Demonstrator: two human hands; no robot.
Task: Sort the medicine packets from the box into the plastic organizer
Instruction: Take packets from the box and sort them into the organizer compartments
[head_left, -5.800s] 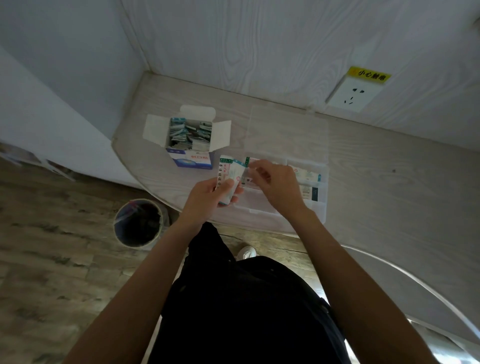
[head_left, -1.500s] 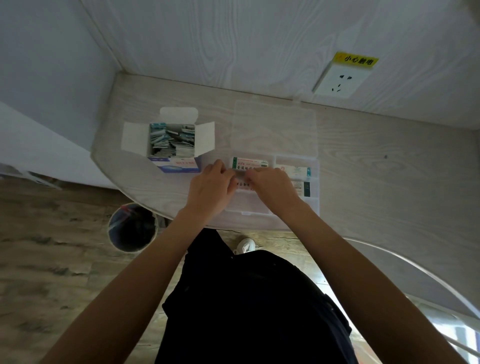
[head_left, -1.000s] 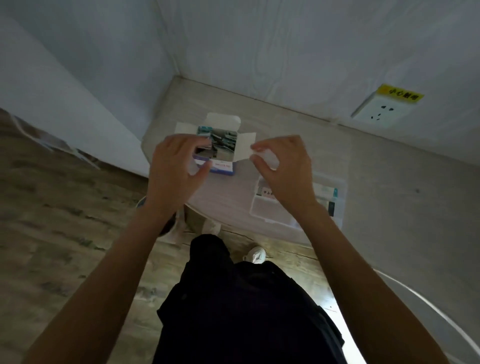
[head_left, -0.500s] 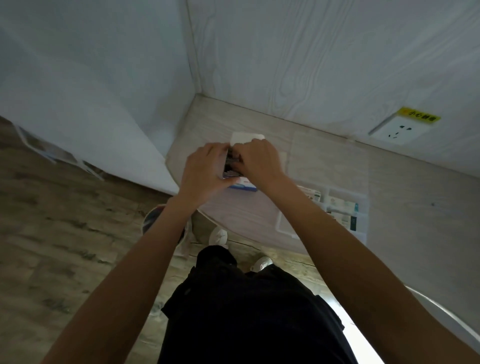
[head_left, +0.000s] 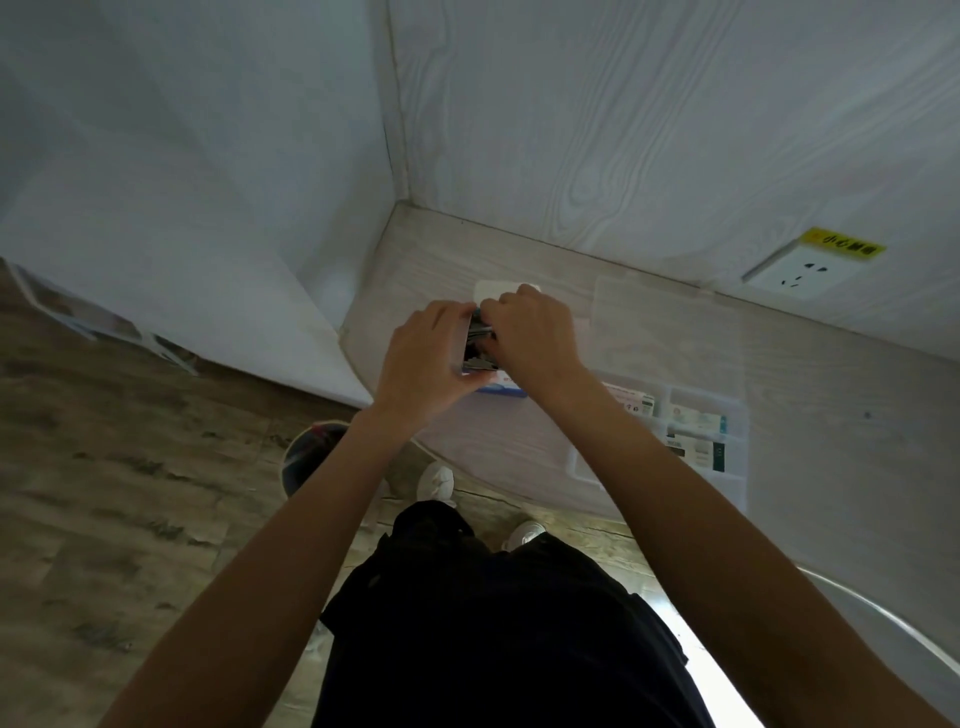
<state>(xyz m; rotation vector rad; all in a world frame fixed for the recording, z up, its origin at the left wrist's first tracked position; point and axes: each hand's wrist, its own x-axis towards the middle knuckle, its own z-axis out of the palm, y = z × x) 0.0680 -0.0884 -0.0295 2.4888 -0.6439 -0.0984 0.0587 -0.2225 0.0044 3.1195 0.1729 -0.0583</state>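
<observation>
Both hands meet over the open medicine box (head_left: 501, 391) on the worktop (head_left: 810, 374): the left hand (head_left: 426, 358) cups its side to steady it while the right hand (head_left: 530, 332) curls into the packets (head_left: 478, 343), evidently picking the next one for the plastic organizer (head_left: 727, 467) nearby.

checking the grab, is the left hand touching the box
Touching: the head view shows the left hand wrapped against the box side, no gap.

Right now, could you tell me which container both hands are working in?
The cardboard box, under the left hand and right hand; the clear plastic organizer lies untouched to its right.
</observation>
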